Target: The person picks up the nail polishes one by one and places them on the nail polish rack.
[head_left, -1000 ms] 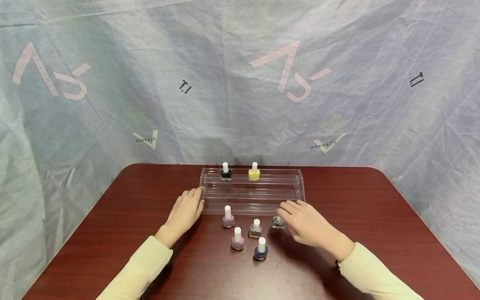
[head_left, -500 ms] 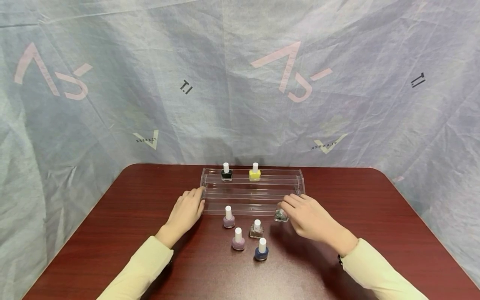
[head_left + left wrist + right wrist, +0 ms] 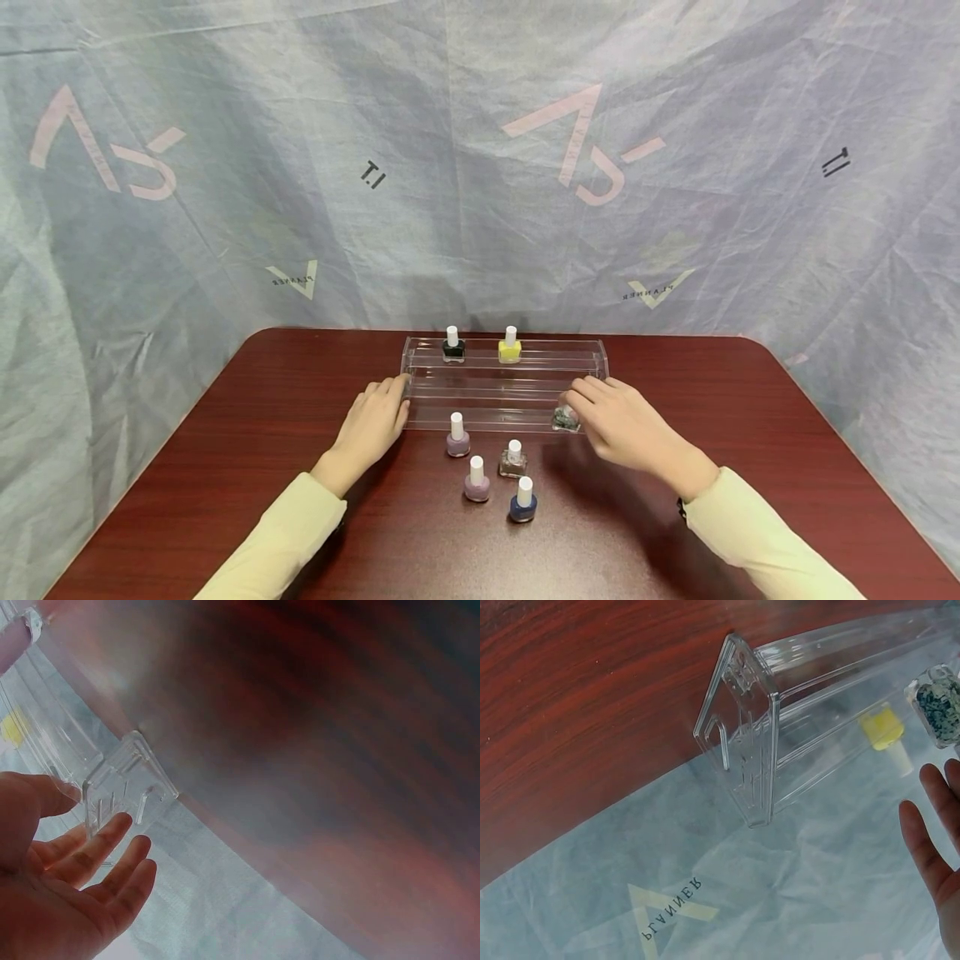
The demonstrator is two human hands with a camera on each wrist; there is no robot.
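A clear stepped display rack (image 3: 491,415) stands on the table. My left hand (image 3: 371,425) holds its left end; in the left wrist view the thumb and fingers (image 3: 120,825) are at the clear end panel (image 3: 139,769). My right hand (image 3: 622,425) pinches a nail polish bottle with dark green flakes (image 3: 566,419), over the right end of the rack's lowest step. Its cap is hidden by the fingers in the head view. In the right wrist view the flaked bottle (image 3: 940,705) hangs beyond the fingertips, tilted in that picture.
On the top step stand a black polish (image 3: 453,348) and a yellow polish (image 3: 510,348). In front of the rack are two mauve polishes (image 3: 457,444) (image 3: 477,486), a brownish clear one (image 3: 513,462) and a dark blue one (image 3: 522,506). A grey cloth (image 3: 450,167) hangs behind the table.
My right hand has moved forward with the flaked bottle, from the tabletop before the rack to over its lowest step. My left hand has stayed at the rack's left end.
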